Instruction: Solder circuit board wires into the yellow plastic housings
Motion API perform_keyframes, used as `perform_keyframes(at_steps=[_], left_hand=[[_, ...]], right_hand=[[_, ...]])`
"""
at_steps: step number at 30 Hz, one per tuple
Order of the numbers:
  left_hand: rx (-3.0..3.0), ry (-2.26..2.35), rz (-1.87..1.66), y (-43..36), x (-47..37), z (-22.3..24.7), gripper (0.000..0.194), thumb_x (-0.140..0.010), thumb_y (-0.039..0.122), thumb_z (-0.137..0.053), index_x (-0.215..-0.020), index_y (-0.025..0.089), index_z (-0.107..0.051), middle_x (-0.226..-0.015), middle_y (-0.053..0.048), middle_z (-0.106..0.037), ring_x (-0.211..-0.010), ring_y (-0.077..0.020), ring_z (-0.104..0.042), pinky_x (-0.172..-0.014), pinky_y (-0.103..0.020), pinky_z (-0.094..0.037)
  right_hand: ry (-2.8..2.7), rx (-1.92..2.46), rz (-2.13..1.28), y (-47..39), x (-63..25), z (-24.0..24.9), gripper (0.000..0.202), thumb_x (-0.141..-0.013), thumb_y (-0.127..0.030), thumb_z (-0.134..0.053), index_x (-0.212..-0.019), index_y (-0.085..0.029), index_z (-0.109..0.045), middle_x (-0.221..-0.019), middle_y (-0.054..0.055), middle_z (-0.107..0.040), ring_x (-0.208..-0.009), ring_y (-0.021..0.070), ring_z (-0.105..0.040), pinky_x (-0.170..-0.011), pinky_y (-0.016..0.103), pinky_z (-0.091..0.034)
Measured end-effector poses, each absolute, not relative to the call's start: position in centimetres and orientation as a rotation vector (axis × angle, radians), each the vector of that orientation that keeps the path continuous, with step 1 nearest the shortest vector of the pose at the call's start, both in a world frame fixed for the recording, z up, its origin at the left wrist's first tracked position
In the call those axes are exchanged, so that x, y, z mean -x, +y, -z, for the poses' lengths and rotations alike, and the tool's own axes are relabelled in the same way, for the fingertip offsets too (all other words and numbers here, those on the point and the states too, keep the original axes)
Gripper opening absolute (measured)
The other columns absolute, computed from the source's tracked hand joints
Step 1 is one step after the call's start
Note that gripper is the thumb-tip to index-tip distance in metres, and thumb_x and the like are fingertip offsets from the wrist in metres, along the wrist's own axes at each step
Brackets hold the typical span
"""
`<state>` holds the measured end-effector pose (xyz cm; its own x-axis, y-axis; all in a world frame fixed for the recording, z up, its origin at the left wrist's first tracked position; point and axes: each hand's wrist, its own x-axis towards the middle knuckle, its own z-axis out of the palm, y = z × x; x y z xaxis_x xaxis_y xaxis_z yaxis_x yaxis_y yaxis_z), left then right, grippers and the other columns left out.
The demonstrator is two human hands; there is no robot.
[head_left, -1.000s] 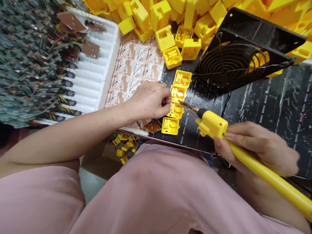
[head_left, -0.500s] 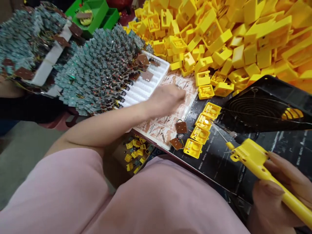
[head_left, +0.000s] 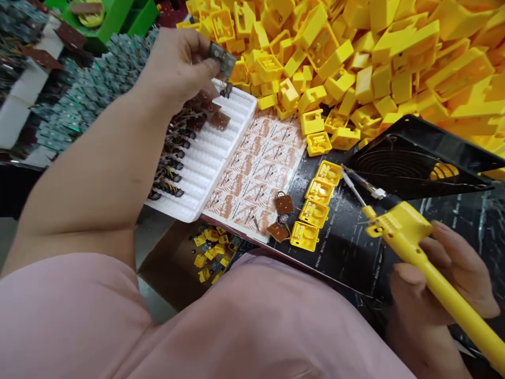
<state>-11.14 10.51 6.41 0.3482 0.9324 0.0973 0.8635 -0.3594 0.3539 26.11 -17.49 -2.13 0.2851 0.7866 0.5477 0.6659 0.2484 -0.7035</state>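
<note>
My left hand (head_left: 177, 71) is above the white foam tray (head_left: 232, 131), its thumb and fingers pinched on a small grey-green circuit board (head_left: 224, 62). More boards with wires and dark round parts (head_left: 179, 152) crowd the tray behind and below that hand. My right hand (head_left: 445, 279) is wrapped around a yellow soldering iron (head_left: 418, 252) with a trigger-like body. Its metal tip and thin feed tube (head_left: 357, 189) point at the top of a row of yellow plastic housings (head_left: 315, 212). Two brown boards (head_left: 284, 204) with wires lie beside that row.
A big heap of yellow housings (head_left: 315, 47) fills the back right. A black fan (head_left: 406, 163) leans near the iron. Green bins (head_left: 114, 21) stand at the back left. Below the table edge, a cardboard box (head_left: 169, 263) holds yellow pieces.
My left hand has moved left and back from the patterned sheet to the foam tray, and now a circuit board shows in its fingers. The iron's tip has shifted slightly up along the row.
</note>
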Motion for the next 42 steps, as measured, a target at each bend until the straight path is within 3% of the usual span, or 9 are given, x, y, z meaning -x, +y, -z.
perform_keyframes(at_steps=[4, 7, 13, 16, 20, 24, 29, 35, 42], left_hand=[[-2.046, 1.223, -0.539, 6.8, 7.0, -7.4, 0.035, -0.092, 0.038, -0.065, -0.114, 0.011, -0.072, -0.101, -0.006, -0.079, -0.096, -0.0216, -0.077, -0.089, -0.046, -0.056], [-1.847, 0.967, -0.239, 3.6, 2.3, -6.0, 0.017, -0.091, 0.024, -0.065, -0.098, 0.012, -0.075, -0.084, -0.005, -0.078, -0.075, -0.0148, -0.073, -0.081, -0.037, -0.059], [-1.493, 0.736, 0.044, -1.4, -2.4, -2.3, 0.039, -0.106, 0.045, -0.051, -0.100, 0.017, -0.077, -0.078, -0.008, -0.078, -0.067, -0.0194, -0.075, -0.064, -0.032, -0.057], [-1.237, 0.742, -0.022, -2.4, -1.8, -1.3, 0.050, -0.110, 0.050, -0.036, -0.118, 0.016, -0.072, -0.098, -0.016, -0.082, -0.075, -0.0213, -0.078, -0.071, -0.036, -0.061], [-0.985, 0.786, -0.147, -3.7, -0.7, -0.8, 0.042, -0.100, 0.036, -0.062, -0.137, 0.018, -0.061, -0.132, -0.019, -0.076, -0.107, -0.0244, -0.079, -0.092, -0.039, -0.063], [-0.953, 0.720, -0.161, -5.4, -1.2, -1.0, 0.041, -0.091, 0.034, -0.076, -0.128, 0.018, -0.070, -0.137, -0.016, -0.074, -0.125, -0.0250, -0.073, -0.102, -0.038, -0.060], [-1.082, 0.800, -0.322, -6.4, -3.3, -1.5, 0.031, -0.107, 0.037, -0.055, -0.120, 0.017, -0.075, -0.130, -0.013, -0.077, -0.129, -0.0219, -0.070, -0.103, -0.036, -0.059], [-0.981, 0.851, -0.351, -7.0, -4.4, -1.6, 0.029, -0.109, 0.026, -0.045, -0.109, 0.015, -0.072, -0.118, -0.011, -0.079, -0.110, -0.0192, -0.075, -0.096, -0.034, -0.061], [-1.457, 0.931, -0.396, -1.7, 0.2, -1.9, 0.028, -0.098, 0.042, -0.063, -0.088, 0.018, -0.072, -0.071, -0.001, -0.068, -0.070, -0.0150, -0.066, -0.076, -0.028, -0.055]], right_hand=[[-1.854, 1.202, -0.112, -15.4, -26.1, 1.5, 0.049, -0.099, -0.029, -0.073, -0.147, -0.031, -0.062, -0.081, -0.001, -0.079, -0.062, 0.0201, -0.076, -0.057, 0.029, -0.063], [-2.042, 1.172, -0.075, -14.2, -25.0, 0.3, 0.039, -0.094, -0.010, -0.074, -0.125, -0.032, -0.070, -0.088, -0.003, -0.081, -0.067, 0.0156, -0.077, -0.063, 0.023, -0.063], [-2.051, 1.024, 0.005, -14.1, -23.7, 0.2, 0.053, -0.083, -0.003, -0.082, -0.129, -0.025, -0.067, -0.119, 0.006, -0.080, -0.109, 0.0258, -0.079, -0.095, 0.039, -0.068], [-1.920, 1.037, 0.015, -14.8, -24.3, 1.1, 0.066, -0.082, 0.000, -0.081, -0.139, -0.030, -0.066, -0.125, 0.007, -0.078, -0.108, 0.0271, -0.079, -0.095, 0.042, -0.069], [-1.869, 1.113, 0.032, -15.7, -24.9, 1.5, 0.075, -0.079, 0.003, -0.082, -0.143, -0.034, -0.064, -0.124, 0.006, -0.079, -0.107, 0.0259, -0.079, -0.099, 0.039, -0.067], [-1.940, 1.091, 0.141, -15.8, -24.7, 1.4, 0.058, -0.085, -0.005, -0.082, -0.135, -0.030, -0.067, -0.123, 0.005, -0.079, -0.111, 0.0259, -0.078, -0.103, 0.042, -0.066], [-2.019, 1.041, 0.180, -15.5, -23.8, 2.3, 0.036, -0.089, -0.011, -0.078, -0.119, -0.030, -0.070, -0.109, -0.001, -0.081, -0.102, 0.0240, -0.080, -0.087, 0.036, -0.071], [-2.003, 1.040, 0.130, -15.9, -23.1, 2.3, 0.037, -0.090, -0.008, -0.076, -0.121, -0.027, -0.070, -0.116, 0.002, -0.081, -0.105, 0.0245, -0.080, -0.089, 0.035, -0.069], [-1.924, 1.255, -0.068, -12.5, -24.6, 1.1, 0.032, -0.096, -0.020, -0.076, -0.124, -0.032, -0.065, -0.110, 0.000, -0.080, -0.097, 0.0225, -0.080, -0.087, 0.035, -0.067]])
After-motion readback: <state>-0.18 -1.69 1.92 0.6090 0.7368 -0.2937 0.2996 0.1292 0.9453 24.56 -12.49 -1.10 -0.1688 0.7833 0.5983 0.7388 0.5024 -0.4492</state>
